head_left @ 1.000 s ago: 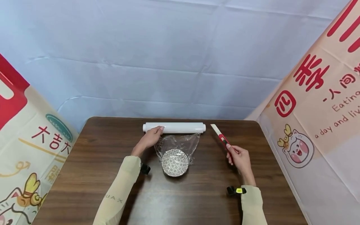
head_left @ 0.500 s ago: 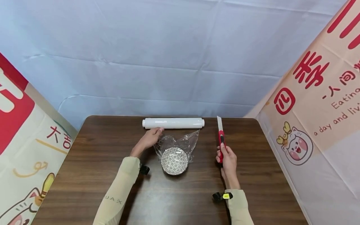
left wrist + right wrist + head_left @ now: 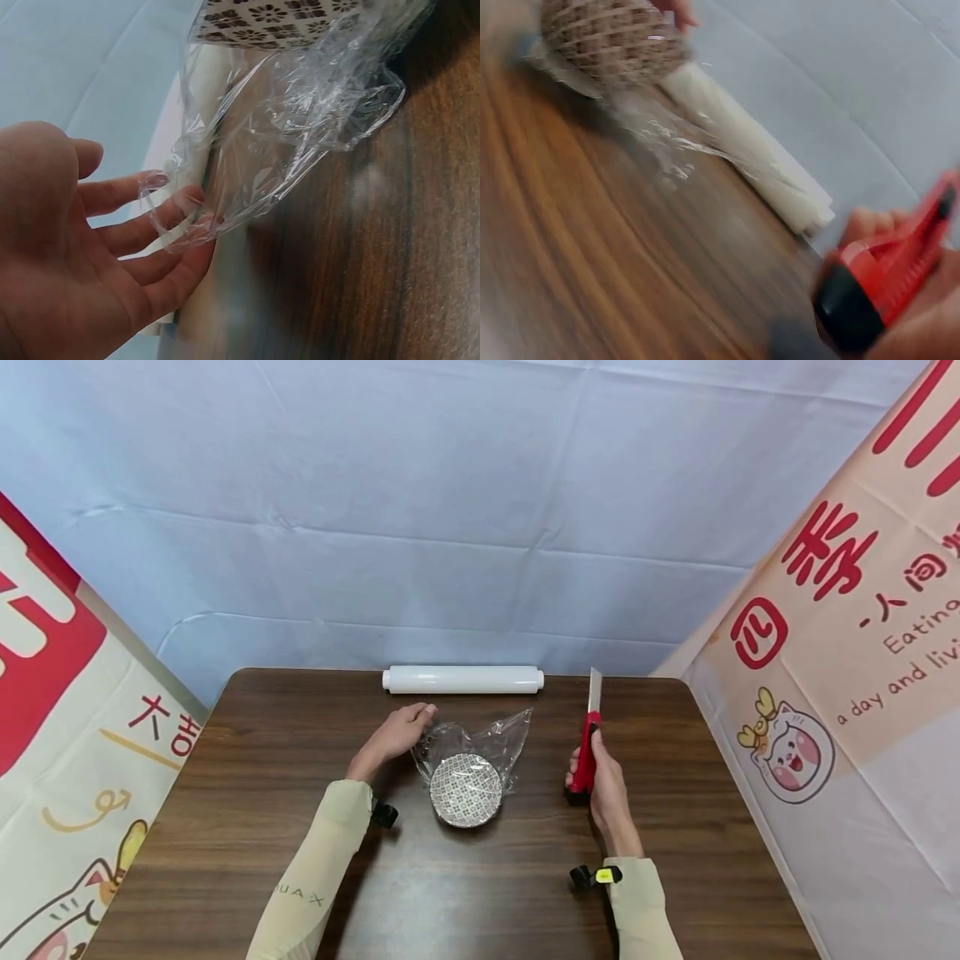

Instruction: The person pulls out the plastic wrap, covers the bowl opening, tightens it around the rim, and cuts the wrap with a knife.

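Note:
A round item with a patterned top (image 3: 466, 789), like a bowl, sits mid-table under clear plastic wrap (image 3: 508, 745). The wrap's loose end spreads toward the back, cut off from the white roll (image 3: 462, 680). At its left corner is my left hand (image 3: 397, 733); in the left wrist view, the wrap's edge (image 3: 191, 238) lies across its loosely bent fingertips, and the thumb stands apart. My right hand (image 3: 611, 785) grips a red utility knife (image 3: 587, 760) to the right of the wrap, its long blade bare and pointing away. The knife's black end (image 3: 847, 311) shows in the blurred right wrist view.
The roll lies along the back edge of the brown wooden table (image 3: 480, 902). A pale cloth backdrop (image 3: 450, 527) hangs behind it. Printed banners stand at the left (image 3: 90, 710) and right (image 3: 832, 652) sides.
The roll has shifted back, away from my left hand and the wrap. My right hand has swung left with the knife, whose blade has turned from leaning left to nearly straight. The left hand stays put.

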